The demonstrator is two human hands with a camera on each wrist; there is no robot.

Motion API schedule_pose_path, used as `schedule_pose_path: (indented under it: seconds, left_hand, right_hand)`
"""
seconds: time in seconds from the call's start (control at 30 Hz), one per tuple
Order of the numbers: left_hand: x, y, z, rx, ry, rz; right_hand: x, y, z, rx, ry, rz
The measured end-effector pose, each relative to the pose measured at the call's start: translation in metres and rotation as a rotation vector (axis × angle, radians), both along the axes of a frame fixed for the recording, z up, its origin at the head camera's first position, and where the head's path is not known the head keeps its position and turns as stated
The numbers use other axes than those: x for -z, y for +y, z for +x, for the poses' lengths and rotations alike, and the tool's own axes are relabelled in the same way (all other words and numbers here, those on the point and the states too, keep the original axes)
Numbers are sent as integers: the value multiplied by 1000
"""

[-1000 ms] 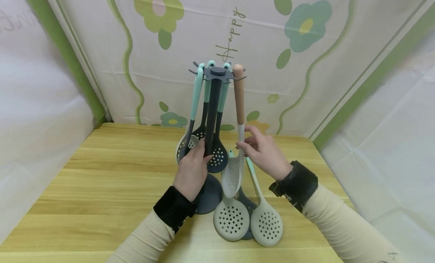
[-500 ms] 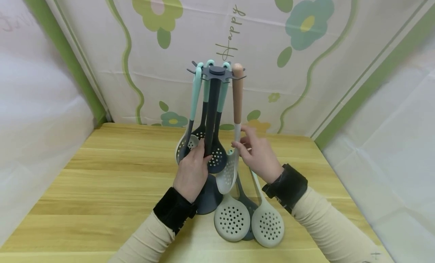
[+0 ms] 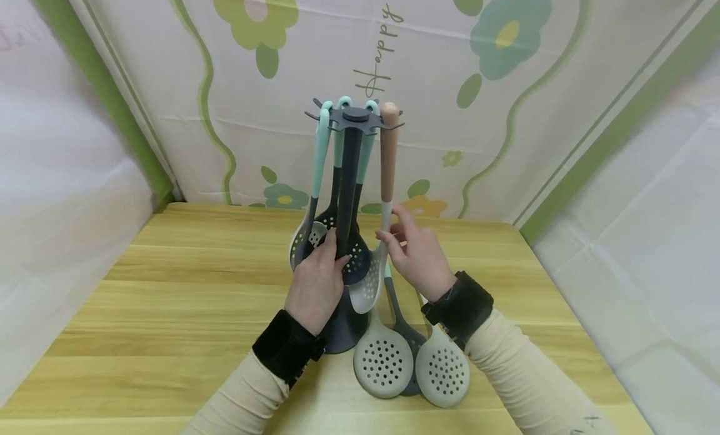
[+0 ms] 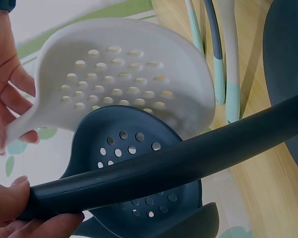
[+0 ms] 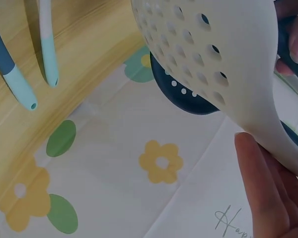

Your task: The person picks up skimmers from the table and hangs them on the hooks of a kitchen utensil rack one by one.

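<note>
My left hand [image 3: 316, 285] grips the dark pole [image 3: 350, 172] of a rotating utensil stand, thumb and fingers round its lower part. My right hand [image 3: 420, 257] pinches the white neck of a slotted spoon with a wooden handle [image 3: 388, 160]. That handle stands upright, its top right at a hook on the stand's right side. In the left wrist view the spoon's pale perforated bowl [image 4: 174, 44] overlaps a dark skimmer [image 4: 89, 139]. Several mint-handled utensils [image 3: 321, 147] hang from the other hooks. Part of the stand's round base [image 3: 343, 335] is hidden behind my left wrist.
On the wooden table [image 3: 169, 310], in front of the stand, lie two pale grey skimmers, one to the left [image 3: 384, 363] and one to the right [image 3: 443, 372]. A dark utensil [image 3: 400, 316] lies between them. A flowered cloth [image 3: 315, 54] hangs behind.
My right hand has moved left with the slotted spoon, bringing its bowl closer to the pole and over the stand's base. The left hand keeps its grip on the pole.
</note>
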State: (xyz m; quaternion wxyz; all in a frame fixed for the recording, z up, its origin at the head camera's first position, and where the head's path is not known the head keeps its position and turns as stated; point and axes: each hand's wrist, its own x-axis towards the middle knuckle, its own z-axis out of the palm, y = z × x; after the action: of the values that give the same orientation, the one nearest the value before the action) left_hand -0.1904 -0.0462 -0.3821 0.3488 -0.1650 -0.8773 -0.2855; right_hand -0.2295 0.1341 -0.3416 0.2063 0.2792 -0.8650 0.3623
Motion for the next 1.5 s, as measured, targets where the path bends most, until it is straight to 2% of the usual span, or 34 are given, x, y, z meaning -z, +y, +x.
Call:
schedule_pose_path:
  seconds: [0.43, 0.8, 1.07, 1.5]
  left_hand:
    - [0, -1, -1, 3, -21, -1]
    - [1, -1, 0, 6, -23, -3]
    - [1, -1, 0, 6, -34, 0]
    - [1, -1, -2, 16, -29, 7]
  right_hand:
    - [8, -3, -2, 19, 31, -42]
    - [13, -8, -1, 82, 70, -27]
    - [15, -10, -3, 85, 107, -30]
    - [16, -11, -3, 79, 67, -68]
